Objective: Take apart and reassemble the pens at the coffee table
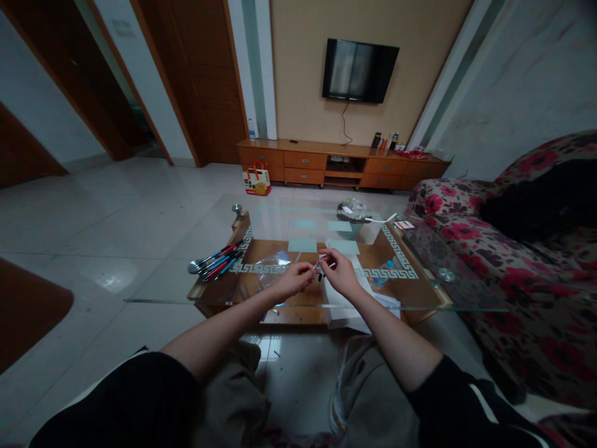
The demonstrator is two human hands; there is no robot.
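Observation:
My left hand and my right hand meet above the glass coffee table. Together they pinch a small thin pen-like piece between their fingertips; a dark bit hangs at its lower end. A clear plastic bag lies on the glass just left of my left hand. A bunch of several pens, red, blue and black, lies at the table's left side. White paper sits under my right wrist.
A bowl-like dish with wrappers stands at the table's far side. A floral sofa runs along the right. A wooden TV cabinet, a wall TV and a small paper bag are at the back.

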